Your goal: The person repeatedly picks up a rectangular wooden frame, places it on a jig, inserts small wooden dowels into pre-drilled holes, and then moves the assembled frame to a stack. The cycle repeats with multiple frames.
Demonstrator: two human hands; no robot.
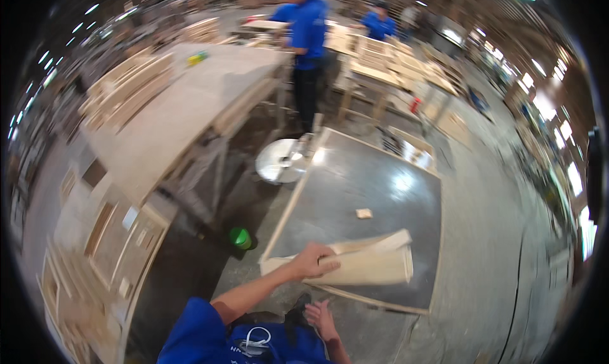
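Observation:
My left hand (pixel 315 260) reaches forward and grips a bundle of pale wooden boards (pixel 371 262). The boards lie across the near edge of a dark, glossy panel with a light wooden rim (pixel 380 180). A small wooden block (pixel 363 213) rests on the panel just beyond the boards. My right hand (pixel 320 316) hangs low near my body, fingers spread and holding nothing, just below the panel's near edge.
A green cup (pixel 240 238) stands on the floor left of the panel. A round metal disc (pixel 281 162) sits at its far left corner. A long workbench (pixel 184 104) and stacked wooden frames (pixel 117 243) fill the left. Two people in blue (pixel 307 40) work at benches behind.

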